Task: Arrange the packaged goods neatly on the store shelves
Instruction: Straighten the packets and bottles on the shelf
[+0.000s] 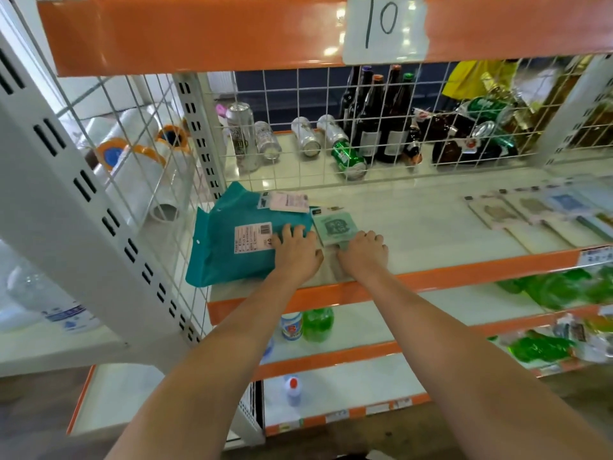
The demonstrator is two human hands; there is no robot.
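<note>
A teal fabric package [232, 240] with a white label lies flat at the left end of the white shelf [414, 224], tilted, its near corner over the front edge. My left hand [297, 252] rests on its right edge, fingers spread over the label. Beside it lies a small pale green packet [333, 225]. My right hand [363, 252] holds the near edge of that packet, fingers on top. A white tagged packet [288, 202] lies behind the teal one. Several flat pale packets [530, 212] lie at the shelf's right end.
A wire mesh [331, 127] backs the shelf; behind it are cans and dark bottles. An orange beam with a "10" sign [384, 28] hangs overhead. A white upright [83, 200] stands left. Lower shelves hold green and white bottles [306, 323].
</note>
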